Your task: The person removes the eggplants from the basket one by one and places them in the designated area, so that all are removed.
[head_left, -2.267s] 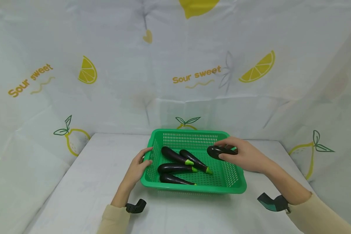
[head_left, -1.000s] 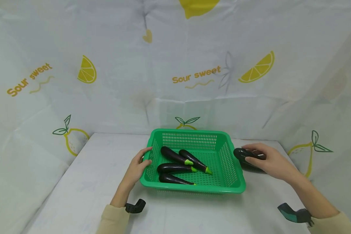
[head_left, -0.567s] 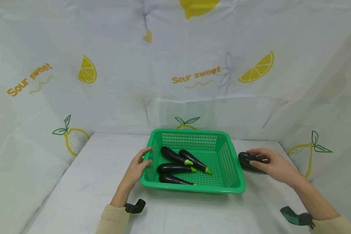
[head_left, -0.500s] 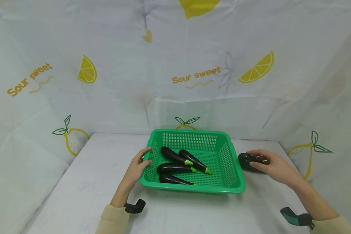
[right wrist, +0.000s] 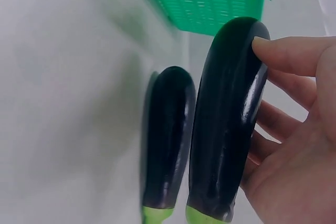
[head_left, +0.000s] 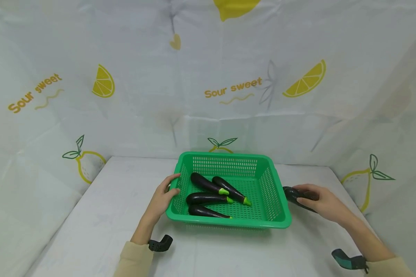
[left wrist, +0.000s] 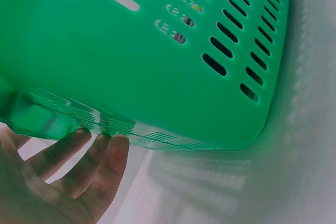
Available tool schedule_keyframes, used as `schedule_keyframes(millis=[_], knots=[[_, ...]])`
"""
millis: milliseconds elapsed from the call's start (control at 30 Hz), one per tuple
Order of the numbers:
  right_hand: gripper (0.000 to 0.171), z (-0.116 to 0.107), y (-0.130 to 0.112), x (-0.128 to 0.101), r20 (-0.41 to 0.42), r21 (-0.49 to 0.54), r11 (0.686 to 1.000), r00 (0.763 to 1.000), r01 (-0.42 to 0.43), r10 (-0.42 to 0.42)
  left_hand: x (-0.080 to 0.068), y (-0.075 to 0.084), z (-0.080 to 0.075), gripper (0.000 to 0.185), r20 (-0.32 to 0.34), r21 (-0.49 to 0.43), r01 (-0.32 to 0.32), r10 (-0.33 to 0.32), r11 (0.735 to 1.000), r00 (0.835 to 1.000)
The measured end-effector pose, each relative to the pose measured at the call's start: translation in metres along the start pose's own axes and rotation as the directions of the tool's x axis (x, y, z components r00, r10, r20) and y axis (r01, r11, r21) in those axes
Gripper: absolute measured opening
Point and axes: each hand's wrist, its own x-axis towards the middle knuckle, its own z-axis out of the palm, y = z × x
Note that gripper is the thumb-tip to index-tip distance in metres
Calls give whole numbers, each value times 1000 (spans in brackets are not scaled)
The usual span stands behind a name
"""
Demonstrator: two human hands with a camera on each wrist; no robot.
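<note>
My right hand (head_left: 324, 202) holds a glossy dark purple eggplant (right wrist: 226, 119) low over the table, right of the green basket (head_left: 228, 223). Thumb and fingers lie on opposite sides of it, and its green cap points back toward the wrist. Beside it in the right wrist view lies another eggplant (right wrist: 167, 135) on the white surface. My left hand (head_left: 161, 198) is at the basket's left rim. In the left wrist view its fairly straight fingers (left wrist: 107, 174) touch the outside of the basket below the rim. Inside the basket lie several eggplants (head_left: 208, 198) with green stem ends.
The basket has slotted walls and stands on a white-covered table (head_left: 124, 200). Behind the table hangs a white sheet (head_left: 142, 96) with a lemon print. A black wrist device (head_left: 161, 243) is strapped at each sleeve.
My right hand has carried its eggplant from above the basket out to the right, then lowered it to the table beside another eggplant and shifted slightly nearer. The left hand and basket stayed put.
</note>
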Motion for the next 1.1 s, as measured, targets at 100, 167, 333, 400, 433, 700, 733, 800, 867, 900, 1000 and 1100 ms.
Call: schedule_keyframes(millis=[100, 167, 333, 400, 433, 700, 733, 800, 867, 900, 1000, 1100], knots=[[40, 5, 6, 1, 9, -8, 1000, 1000, 3, -3, 1, 0, -1, 56, 1, -10, 0, 0, 1000, 1000], [39, 8, 9, 2, 11, -12, 1000, 1000, 4, -4, 1, 0, -1, 55, 3, -20, -4, 4, 1000, 1000], [37, 14, 14, 3, 12, -5, 1000, 1000, 9, -9, 1, 0, -1, 56, 3, -15, -10, 10, 1000, 1000], [38, 17, 16, 3, 15, -6, 1000, 1000, 8, -8, 1, 0, -1, 56, 2, -17, -7, 7, 1000, 1000], [38, 18, 17, 3, 15, -6, 1000, 1000, 6, -6, 1, 0, -1, 56, 2, -21, -6, 6, 1000, 1000], [39, 29, 26, 4, 14, -33, 999, 999, -34, 35, -1, 2, 0, 56, -4, -13, -5, 5, 1000, 1000], [39, 30, 28, 3, 8, -41, 999, 999, -35, 35, -1, 2, 1, 56, -4, -13, -5, 5, 1000, 1000], [38, 32, 29, 3, -1, -60, 998, 999, -33, 33, -1, 3, 1, 56, -4, -13, -5, 5, 1000, 1000], [37, 34, 31, 3, -11, -73, 997, 1000, -24, 24, -1, 3, 1, 56, -1, -16, -5, 5, 1000, 1000], [37, 35, 31, 3, -14, -73, 997, 1000, -20, 19, -1, 2, 1, 56, -1, -18, -6, 6, 1000, 1000], [35, 38, 32, 2, -17, -80, 997, 1000, -6, 5, -1, 2, 1, 56, 2, -25, -7, 7, 1000, 1000], [35, 40, 33, 1, -19, -82, 997, 1000, -3, 2, -1, 1, 1, 56, 0, -28, -5, 5, 1000, 1000]])
